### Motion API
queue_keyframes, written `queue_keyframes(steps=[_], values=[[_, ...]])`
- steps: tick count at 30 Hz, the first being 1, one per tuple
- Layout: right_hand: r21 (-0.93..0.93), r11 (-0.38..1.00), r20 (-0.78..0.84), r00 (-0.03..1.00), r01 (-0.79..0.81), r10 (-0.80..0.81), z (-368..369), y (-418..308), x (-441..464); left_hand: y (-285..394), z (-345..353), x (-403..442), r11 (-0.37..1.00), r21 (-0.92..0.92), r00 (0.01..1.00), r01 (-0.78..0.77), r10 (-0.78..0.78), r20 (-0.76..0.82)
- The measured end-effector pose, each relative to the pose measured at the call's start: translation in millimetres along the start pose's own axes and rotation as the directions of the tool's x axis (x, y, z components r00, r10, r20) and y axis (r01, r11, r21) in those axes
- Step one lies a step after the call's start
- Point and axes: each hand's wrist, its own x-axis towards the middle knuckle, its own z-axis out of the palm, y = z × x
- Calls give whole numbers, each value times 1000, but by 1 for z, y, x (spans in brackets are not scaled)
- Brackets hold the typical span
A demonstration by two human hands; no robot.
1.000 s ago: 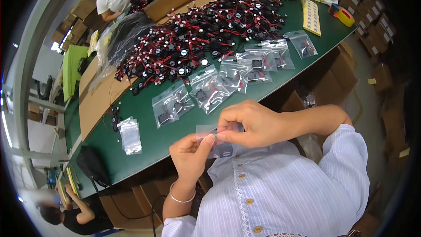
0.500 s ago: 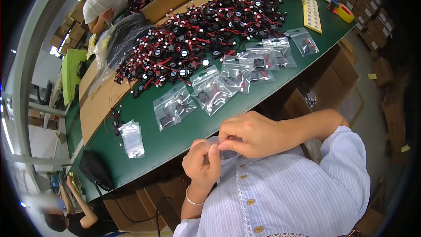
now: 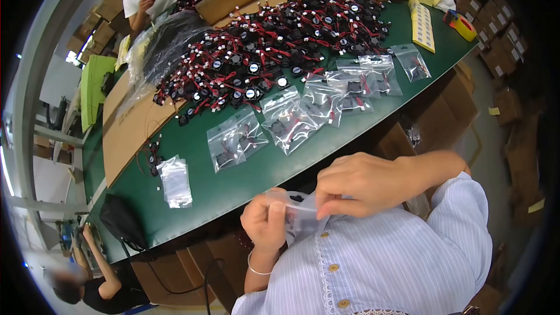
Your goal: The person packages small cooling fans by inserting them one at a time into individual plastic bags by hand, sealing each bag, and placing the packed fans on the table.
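A clear zip bag (image 3: 304,221) is stretched between my two hands, close to my shirt front. Inside it a dark item with a bit of red shows faintly. My left hand (image 3: 265,221) pinches one side of the bag with the thumb on top. Its other side is gripped between the thumb and fingers of my right hand (image 3: 364,184). Beyond my hands, on the green table, lie several filled clear bags (image 3: 290,125) with small black fans and red wires in them. A stack of flat clear bags (image 3: 175,182) rests to the left.
A large heap of small black fans (image 3: 256,61) with red wires covers the table's far side. Label sheets (image 3: 423,26), a tape roll (image 3: 465,28) and a black pouch (image 3: 123,224) also lie there. Open cardboard boxes (image 3: 434,111) stand below the edge. Two other people are nearby.
My hands have moved apart, the right one shifting right, and more of the bag now shows spread between them. The view has shifted slightly.
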Motion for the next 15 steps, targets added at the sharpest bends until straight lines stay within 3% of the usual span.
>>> queue_keyframes(steps=[1,2,4,6,11,15], values=[[-9,1000,-4,1000,26,-26,-6,0,3,2,-3,1,973,-159,986,165,-161,41],[-150,977,-65,985,150,-161,-11,1,8,2,-7,2,974,-158,987,162,-159,35],[-325,882,-59,924,341,-378,-12,15,21,1,-14,6,895,-201,906,398,-349,238],[-356,850,-15,907,388,-421,-12,20,29,-2,-15,9,913,-133,892,386,-332,307],[-399,732,92,819,552,-567,-13,30,47,-6,-13,20,794,-347,815,499,-295,499],[-352,762,132,834,544,-535,-15,31,56,-15,-20,18,835,-225,826,502,-385,412]])
